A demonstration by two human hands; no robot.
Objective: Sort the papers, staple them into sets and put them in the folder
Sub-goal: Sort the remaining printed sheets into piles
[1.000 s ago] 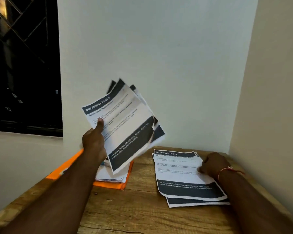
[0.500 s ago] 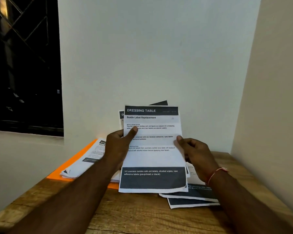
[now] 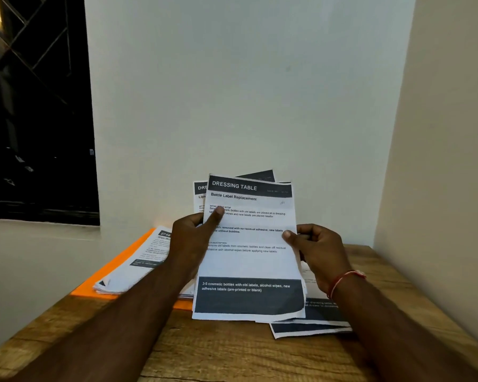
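Stage: sorting is judged to be in hand; no stapler is seen, no staple can be made out in any sheet, and nothing appears tucked inside the folder yet; stapling and filing are judged still to come.
Sheaf (image 3: 249, 244): a few printed sheets are held upright over the surface (image 3: 232, 351), fanned at the top so that two further headers show behind the front page; the front page is headed "DRESSING TABLE", with a dark band at top and bottom.
Left hand (image 3: 191, 244): closed on the left edge of the sheaf, thumb laid across the front page, fingers hidden behind.
Right hand (image 3: 315, 249): closed on the right edge of the sheaf, thumb on the front; a red thread (image 3: 342, 282) is worn at the wrist.
Right pile (image 3: 312, 326): like sheets are laid flat on the surface below and behind the sheaf, mostly covered by it; edges are skewed, not squared.
Left pile (image 3: 138, 260): a thicker stack is laid on top of the folder, corners slightly curled.
Folder (image 3: 113, 271): orange, flat, smooth; lying at the left rear of the surface; whether open or shut cannot be told.
Materials: paper thin, matte, a little wavy; surface of rough-grained wood, warm brown.
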